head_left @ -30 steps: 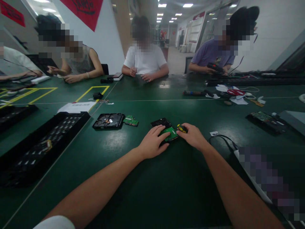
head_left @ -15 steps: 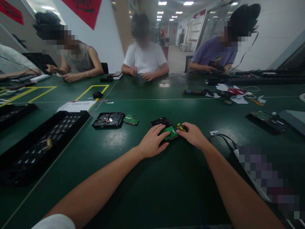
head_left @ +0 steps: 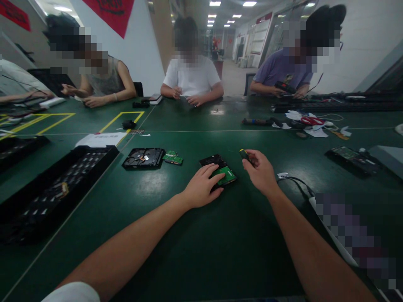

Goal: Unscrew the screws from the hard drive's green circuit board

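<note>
A hard drive (head_left: 208, 160) with a green circuit board (head_left: 228, 177) on its upper side lies flat on the table in front of me. My left hand (head_left: 203, 184) rests across its near left part, fingers stretched out and apart over the drive and board. To the right of the drive, my right hand (head_left: 260, 170) is raised off it, closed around a short yellow-and-black handle (head_left: 244, 155), seemingly a screwdriver. Its shaft and tip cannot be made out.
Further left lie another hard drive (head_left: 143, 158) and loose green circuit boards (head_left: 172, 157). A long black tray (head_left: 19, 193) stands at the left. On the right are a cable (head_left: 296, 178) and another device with a board (head_left: 349, 157). Several people sit across the green table (head_left: 189, 256).
My right hand has moved up and right, away from the drive, and the handle in it has tilted. My left hand has stayed on the drive.
</note>
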Available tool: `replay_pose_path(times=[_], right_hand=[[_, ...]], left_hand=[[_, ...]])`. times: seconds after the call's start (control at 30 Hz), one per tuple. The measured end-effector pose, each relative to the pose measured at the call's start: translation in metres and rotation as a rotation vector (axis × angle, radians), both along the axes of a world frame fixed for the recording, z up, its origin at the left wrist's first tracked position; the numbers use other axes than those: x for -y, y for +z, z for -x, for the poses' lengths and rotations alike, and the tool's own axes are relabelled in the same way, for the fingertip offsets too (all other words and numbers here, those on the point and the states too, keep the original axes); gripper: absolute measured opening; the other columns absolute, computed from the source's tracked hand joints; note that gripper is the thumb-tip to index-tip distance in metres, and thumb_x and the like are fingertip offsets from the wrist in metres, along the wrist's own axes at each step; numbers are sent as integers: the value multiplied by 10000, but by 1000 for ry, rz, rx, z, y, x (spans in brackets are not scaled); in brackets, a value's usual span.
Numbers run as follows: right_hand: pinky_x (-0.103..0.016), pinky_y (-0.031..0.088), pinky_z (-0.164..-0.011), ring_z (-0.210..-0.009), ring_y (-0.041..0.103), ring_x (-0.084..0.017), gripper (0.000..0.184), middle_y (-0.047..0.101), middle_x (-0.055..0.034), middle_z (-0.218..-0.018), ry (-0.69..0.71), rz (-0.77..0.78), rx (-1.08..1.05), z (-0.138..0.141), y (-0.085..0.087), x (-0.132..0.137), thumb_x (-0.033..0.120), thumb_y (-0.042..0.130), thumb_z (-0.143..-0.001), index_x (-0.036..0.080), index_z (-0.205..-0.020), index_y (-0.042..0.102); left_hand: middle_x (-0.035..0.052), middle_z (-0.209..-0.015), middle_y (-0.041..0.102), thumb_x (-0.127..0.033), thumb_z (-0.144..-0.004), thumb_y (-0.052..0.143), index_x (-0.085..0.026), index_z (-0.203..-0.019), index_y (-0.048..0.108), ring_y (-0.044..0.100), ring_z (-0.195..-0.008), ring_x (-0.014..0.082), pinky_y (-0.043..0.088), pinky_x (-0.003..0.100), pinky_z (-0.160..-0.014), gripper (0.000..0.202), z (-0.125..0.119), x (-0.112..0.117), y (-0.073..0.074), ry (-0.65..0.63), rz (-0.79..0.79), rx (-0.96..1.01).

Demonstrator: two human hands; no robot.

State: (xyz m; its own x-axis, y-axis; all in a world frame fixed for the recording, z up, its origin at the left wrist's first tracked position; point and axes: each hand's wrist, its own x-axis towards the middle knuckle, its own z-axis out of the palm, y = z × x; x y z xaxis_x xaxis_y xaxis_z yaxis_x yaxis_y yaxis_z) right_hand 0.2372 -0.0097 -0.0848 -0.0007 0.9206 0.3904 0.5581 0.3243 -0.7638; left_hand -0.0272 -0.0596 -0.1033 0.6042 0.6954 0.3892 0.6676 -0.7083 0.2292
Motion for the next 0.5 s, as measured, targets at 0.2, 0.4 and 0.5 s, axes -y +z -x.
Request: replay_pose_path(times=[0.2,0.4,0.5], right_hand=[[-492,583,-981,-1063,670,-279,489,641,-124,-1250,-108,-243,35,3,18,10,356,643,-969,249,-1442,574],[-490,593,-987,-1122,665,-288,401,621,-130,-1284,-110,-262,88,1,18,9,351,613,-988,251,-1377,612],[-472,613,-974,-1124,696,-281,423,655,-127,-1300,-98,-249,-27,5,18,12,373,642,-988,245,-1382,553]], left_hand=[[189,-1598,468,-411,-1006,636,-188,-1472,589,414,-1526,373,395,586,-1242,518,0,1,1,-1,5,-2],[171,-1616,461,-410,-1006,637,-221,-1497,567,417,-1528,372,402,606,-1231,530,0,0,1,1,17,4],[175,-1615,465,-421,-1002,643,-217,-1519,544,422,-1524,374,407,609,-1226,565,0,0,0,6,22,13]])
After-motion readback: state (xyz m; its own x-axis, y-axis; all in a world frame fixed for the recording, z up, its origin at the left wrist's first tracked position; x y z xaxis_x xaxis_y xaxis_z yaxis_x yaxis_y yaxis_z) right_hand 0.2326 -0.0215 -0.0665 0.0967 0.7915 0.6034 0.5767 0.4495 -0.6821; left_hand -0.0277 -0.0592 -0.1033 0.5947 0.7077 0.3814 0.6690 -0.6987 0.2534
